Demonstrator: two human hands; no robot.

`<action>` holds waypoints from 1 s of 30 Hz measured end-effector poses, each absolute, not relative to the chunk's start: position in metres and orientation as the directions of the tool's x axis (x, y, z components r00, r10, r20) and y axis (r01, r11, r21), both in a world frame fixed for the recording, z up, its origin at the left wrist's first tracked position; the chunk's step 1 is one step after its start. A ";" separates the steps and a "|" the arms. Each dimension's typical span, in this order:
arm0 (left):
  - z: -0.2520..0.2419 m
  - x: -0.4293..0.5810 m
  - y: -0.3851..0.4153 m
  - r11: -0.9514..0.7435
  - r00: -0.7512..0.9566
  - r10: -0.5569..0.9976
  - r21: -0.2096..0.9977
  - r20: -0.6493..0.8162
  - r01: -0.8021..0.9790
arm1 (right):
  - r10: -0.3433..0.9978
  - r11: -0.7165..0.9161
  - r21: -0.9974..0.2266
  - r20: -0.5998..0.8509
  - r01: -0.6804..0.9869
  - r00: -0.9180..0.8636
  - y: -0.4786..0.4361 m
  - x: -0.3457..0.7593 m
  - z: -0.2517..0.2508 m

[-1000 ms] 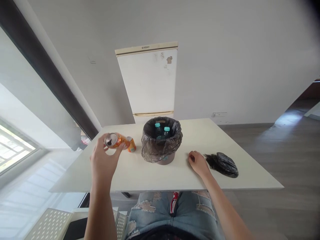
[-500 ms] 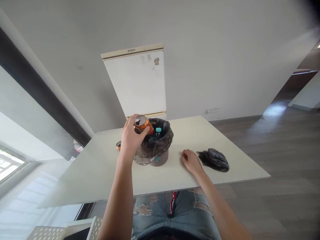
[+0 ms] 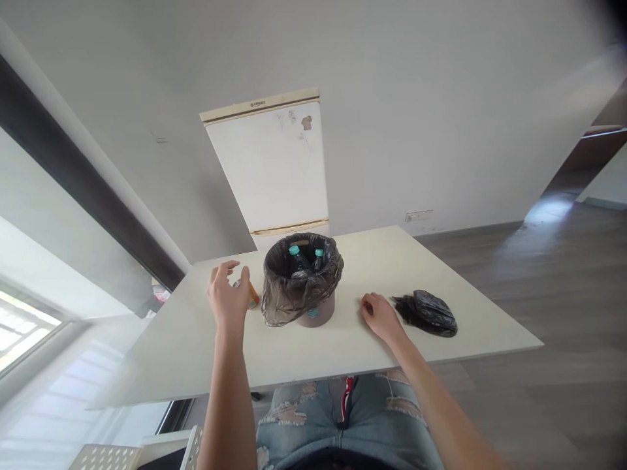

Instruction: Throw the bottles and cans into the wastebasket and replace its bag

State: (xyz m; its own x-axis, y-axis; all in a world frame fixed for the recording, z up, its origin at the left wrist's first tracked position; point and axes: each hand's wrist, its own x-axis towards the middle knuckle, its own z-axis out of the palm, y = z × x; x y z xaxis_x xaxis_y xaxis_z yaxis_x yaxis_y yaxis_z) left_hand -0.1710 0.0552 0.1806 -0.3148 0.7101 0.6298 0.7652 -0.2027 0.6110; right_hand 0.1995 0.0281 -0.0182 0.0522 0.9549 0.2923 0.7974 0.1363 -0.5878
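Observation:
My left hand [image 3: 229, 292] is open, thumb and fingers apart, just left of an orange can [image 3: 253, 297] on the white table. Right of that can is a bin [image 3: 321, 312] lined with a dark plastic bag [image 3: 298, 297] folded over its rim. Inside the bin are a bottle with a teal cap [image 3: 295, 254] and another capped bottle [image 3: 319, 256]; a can top shows in front of them. My right hand [image 3: 379, 313] rests on the table with fingers curled, and what it holds, if anything, is hidden. Beside it lies a crumpled black plastic bag [image 3: 431, 313].
The white table [image 3: 181, 356] spans the view, its near edge against my legs. Behind it stands a white fridge [image 3: 269, 170] by the grey wall. A white perforated rack [image 3: 105, 457] is at the lower left.
My left hand has let go of an orange can at the bin and moved left beside the other can. A second capped bottle now shows in the bin. My right hand has stayed put.

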 end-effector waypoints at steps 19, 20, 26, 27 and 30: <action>0.091 -0.230 0.101 0.001 -0.468 0.803 0.786 0.368 0.619 | 0.955 0.128 -0.592 0.289 0.796 0.061 0.028 0.201 -0.019; 0.104 -0.226 0.093 -0.040 -0.497 0.759 0.792 0.421 0.609 | 0.956 0.127 -0.594 0.287 0.794 0.062 0.028 0.201 -0.019; 0.208 -0.179 0.031 -0.519 -0.452 0.512 0.683 0.730 0.514 | 0.964 0.109 -0.605 0.259 0.789 0.066 0.028 0.201 -0.018; 0.220 -0.168 0.023 -0.560 -0.428 0.506 0.663 0.749 0.498 | 0.963 0.108 -0.603 0.260 0.790 0.066 0.028 0.201 -0.018; 0.236 -0.137 0.013 -0.586 -0.317 0.581 0.656 0.749 0.475 | 0.961 0.113 -0.598 0.268 0.793 0.065 0.028 0.200 -0.018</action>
